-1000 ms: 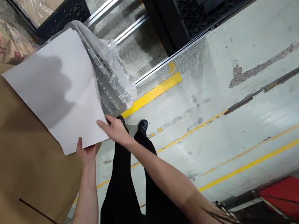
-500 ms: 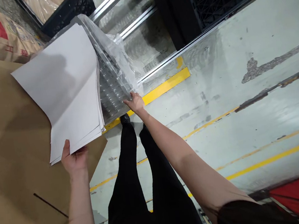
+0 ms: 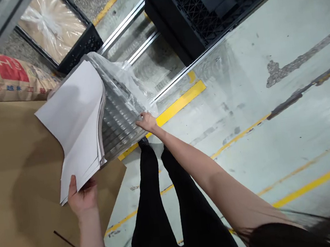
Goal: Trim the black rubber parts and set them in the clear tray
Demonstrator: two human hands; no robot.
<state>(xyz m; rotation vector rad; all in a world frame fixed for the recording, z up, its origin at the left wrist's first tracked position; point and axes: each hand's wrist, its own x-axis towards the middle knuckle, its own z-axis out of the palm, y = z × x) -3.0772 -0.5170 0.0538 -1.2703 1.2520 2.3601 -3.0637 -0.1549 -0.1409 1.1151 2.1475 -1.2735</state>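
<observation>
My left hand (image 3: pixel 82 194) grips the near edge of a stack of white paper sheets (image 3: pixel 73 114), thumb on top and fingers underneath. The sheets bend in the middle, and their right edges fan apart. Beneath and beside them lies a stack of clear plastic trays (image 3: pixel 119 121) with rows of pockets, partly inside a clear plastic bag (image 3: pixel 130 73). At the bag's near right corner, my right hand (image 3: pixel 147 122) pinches the bag's edge, its fingertips partly hidden.
Brown cardboard (image 3: pixel 31 164) spreads on the left, with a printed paper sack (image 3: pixel 18 79) behind it. A black crate (image 3: pixel 80 49) holds a plastic-wrapped load. Metal rails (image 3: pixel 143 48) run towards stacked black crates (image 3: pixel 182 21). Yellow lines (image 3: pixel 180 103) mark the floor.
The paper's right edge has swung left, exposing more of the clear trays. My left hand still grips it, and my right hand stays at the bag's corner. The view has shifted.
</observation>
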